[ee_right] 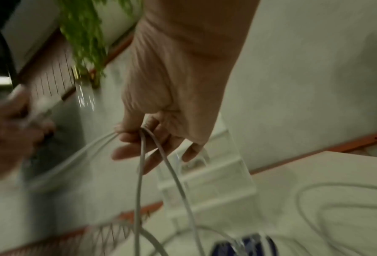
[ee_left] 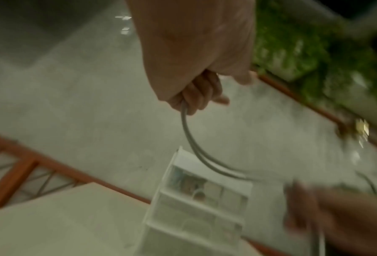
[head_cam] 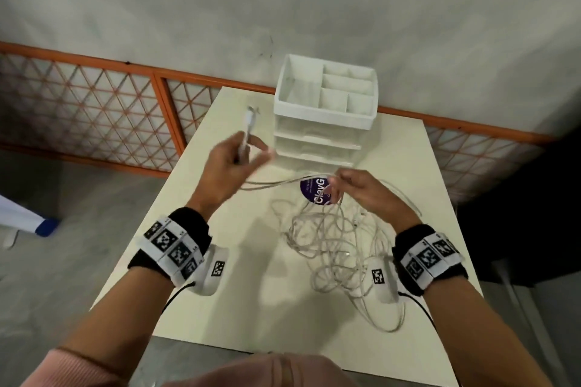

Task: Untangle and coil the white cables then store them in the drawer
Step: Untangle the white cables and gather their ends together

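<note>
A tangle of white cables (head_cam: 333,242) lies on the cream table (head_cam: 220,308), right of centre. My left hand (head_cam: 234,163) is raised over the table's left part and grips one cable end, whose plug (head_cam: 250,119) sticks up past the fingers (ee_left: 197,97). From it a strand (head_cam: 276,183) runs right to my right hand (head_cam: 349,187), which pinches cable strands (ee_right: 152,155) above the tangle. The white drawer unit (head_cam: 323,122) stands at the table's far edge with its drawers closed and its top tray showing bare compartments.
A round purple sticker (head_cam: 314,190) lies on the table under my right hand. An orange-framed lattice railing (head_cam: 103,104) runs behind the table along a grey wall. Green foliage (ee_left: 303,48) shows in the wrist views. The table's near-left part holds only shadow.
</note>
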